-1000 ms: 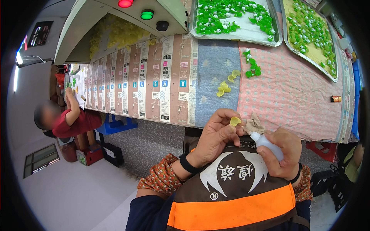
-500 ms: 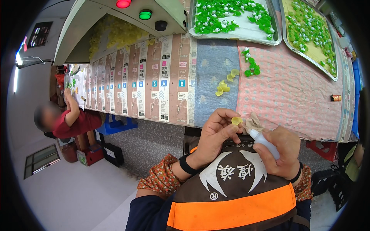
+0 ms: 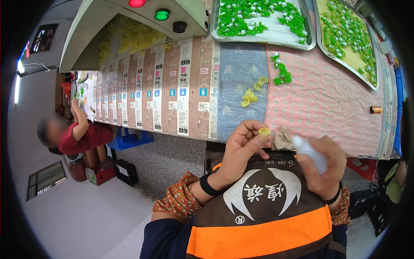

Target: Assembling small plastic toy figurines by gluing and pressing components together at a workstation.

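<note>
A small yellow piece (image 3: 264, 131), rounded like a shallow cap and faintly translucent, is being pinched between the thumb and fingertips of the left hand (image 3: 242, 144), held up just off the near edge of the table (image 3: 327, 103). The right hand (image 3: 324, 166) is wrapping its fingers round a small white squeeze bottle (image 3: 309, 152), whose tip is pointing toward the piece without touching it; whether anything is coming out cannot be told. A crumpled beige rag (image 3: 283, 140) is lying between the two hands at the near edge.

By the look of it, the step in hand is dabbing or gluing the yellow piece from the bottle, and the next move is calling for the nozzle and the piece to be brought neatly together.

Further in, a few more yellow pieces (image 3: 250, 97) and a cluster of green pieces (image 3: 281, 73) are lying loose on the cloth. Two metal trays (image 3: 276, 39) of green pieces are sitting along the far edge. At the left end, another person in a red shirt (image 3: 82, 138) is working.
</note>
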`<state>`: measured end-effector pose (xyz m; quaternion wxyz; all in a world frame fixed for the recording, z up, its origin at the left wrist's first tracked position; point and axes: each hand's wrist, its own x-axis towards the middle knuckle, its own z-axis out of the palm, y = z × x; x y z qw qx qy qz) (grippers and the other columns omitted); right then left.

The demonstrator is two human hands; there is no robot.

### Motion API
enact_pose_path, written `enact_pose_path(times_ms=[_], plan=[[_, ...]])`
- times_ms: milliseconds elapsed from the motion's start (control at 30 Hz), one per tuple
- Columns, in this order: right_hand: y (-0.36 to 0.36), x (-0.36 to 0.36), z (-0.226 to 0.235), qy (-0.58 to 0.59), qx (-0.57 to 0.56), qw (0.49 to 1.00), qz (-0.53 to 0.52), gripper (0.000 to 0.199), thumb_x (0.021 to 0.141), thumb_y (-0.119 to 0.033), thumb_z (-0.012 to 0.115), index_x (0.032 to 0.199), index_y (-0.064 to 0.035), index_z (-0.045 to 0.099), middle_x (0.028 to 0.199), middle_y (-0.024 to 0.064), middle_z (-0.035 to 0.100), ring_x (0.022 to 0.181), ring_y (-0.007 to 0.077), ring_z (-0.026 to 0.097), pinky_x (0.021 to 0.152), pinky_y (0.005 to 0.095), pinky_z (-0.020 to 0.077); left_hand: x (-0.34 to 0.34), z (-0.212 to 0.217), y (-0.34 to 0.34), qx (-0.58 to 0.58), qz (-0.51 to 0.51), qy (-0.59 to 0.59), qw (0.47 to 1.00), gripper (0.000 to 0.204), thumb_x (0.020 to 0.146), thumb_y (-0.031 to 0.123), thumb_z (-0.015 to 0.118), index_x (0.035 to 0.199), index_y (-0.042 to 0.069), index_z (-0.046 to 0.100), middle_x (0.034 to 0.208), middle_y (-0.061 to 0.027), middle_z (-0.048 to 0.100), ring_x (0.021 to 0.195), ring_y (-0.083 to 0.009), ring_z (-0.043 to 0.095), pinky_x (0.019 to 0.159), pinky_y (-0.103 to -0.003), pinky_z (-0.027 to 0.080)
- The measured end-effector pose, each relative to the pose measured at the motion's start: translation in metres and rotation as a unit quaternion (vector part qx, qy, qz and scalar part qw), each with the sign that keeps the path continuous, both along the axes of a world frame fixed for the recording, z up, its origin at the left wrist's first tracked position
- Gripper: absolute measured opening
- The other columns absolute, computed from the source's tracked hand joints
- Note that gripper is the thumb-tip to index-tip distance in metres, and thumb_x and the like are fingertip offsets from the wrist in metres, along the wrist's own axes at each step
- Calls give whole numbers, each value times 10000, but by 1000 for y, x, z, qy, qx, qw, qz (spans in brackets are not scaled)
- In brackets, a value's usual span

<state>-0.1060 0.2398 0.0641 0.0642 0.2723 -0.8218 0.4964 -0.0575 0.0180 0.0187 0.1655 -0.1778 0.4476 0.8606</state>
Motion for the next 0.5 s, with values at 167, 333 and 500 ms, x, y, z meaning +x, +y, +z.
enact_pose_path(times_ms=[167, 333, 500], plan=[[21, -20, -4, -219, -152, 952, -147, 392, 862, -145, 731, 1176, 3, 548, 982, 71, 654, 910, 169, 605, 794, 283, 488, -3, 6, 0, -36, -22, 0, 999, 263, 1001, 124, 577, 1230, 27, 490, 1053, -75, 624, 956, -133, 649, 730, -268, 583], [43, -56, -14, -262, -163, 938, -157, 342, 894, -62, 634, 1212, -49, 510, 1182, 127, 638, 1081, 160, 588, 989, 312, 409, -5, 11, 2, -106, -47, 40, 992, 272, 991, 93, 585, 1237, 20, 495, 1097, -67, 606, 981, -118, 630, 769, -237, 555], [54, -78, -34, -268, -118, 943, -159, 293, 883, -57, 628, 1152, -53, 512, 1185, 124, 638, 1104, 166, 576, 967, 307, 415, -4, 10, 4, -151, -64, 79, 983, 288, 975, 68, 604, 1239, 23, 496, 1112, -57, 584, 983, -105, 613, 780, -238, 550]])
